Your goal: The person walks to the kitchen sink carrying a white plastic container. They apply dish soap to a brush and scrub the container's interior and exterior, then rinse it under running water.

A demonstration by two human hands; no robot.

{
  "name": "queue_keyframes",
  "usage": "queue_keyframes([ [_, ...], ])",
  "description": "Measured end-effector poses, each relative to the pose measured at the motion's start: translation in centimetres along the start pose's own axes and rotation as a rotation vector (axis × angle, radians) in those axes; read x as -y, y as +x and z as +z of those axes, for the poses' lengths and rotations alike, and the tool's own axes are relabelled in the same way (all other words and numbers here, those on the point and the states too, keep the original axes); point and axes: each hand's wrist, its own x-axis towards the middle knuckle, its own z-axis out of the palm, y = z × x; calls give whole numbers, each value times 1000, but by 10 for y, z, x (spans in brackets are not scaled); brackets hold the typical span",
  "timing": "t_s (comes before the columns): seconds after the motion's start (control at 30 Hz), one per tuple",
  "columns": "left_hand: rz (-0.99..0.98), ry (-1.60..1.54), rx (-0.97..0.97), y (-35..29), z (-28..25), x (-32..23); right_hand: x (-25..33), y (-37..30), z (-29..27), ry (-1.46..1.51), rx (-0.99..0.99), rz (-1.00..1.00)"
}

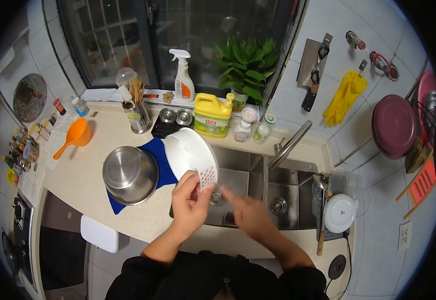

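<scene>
The left hand [189, 202] pinches the white bowl [185, 154] beside the sink [237, 181], maybe to catch drips; the right hand [253, 216] is too blurry to tell.

Of the hands [252, 216], the right is blurred.

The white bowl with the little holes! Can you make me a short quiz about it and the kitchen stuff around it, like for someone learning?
1. Which hand holds the white bowl?
2. True or false: the steel pot stands right way up on the blue cloth.
3. What colour are the hanging gloves?
A) pink
B) yellow
C) green

Key:
1. The left hand, gripping the bowl near its holes.
2. False: the pot is upside down, with its base facing up.
3. B) yellow.
</scene>
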Motion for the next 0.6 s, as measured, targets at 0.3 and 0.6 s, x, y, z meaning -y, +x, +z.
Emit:
queue_keyframes([
  [0.3,-592,-805,53,19,-18,6,22,3,-34,342,-69,267],
  [0.6,-499,-600,17,3,11,-13,36,5,-79,-100,35,-100],
])
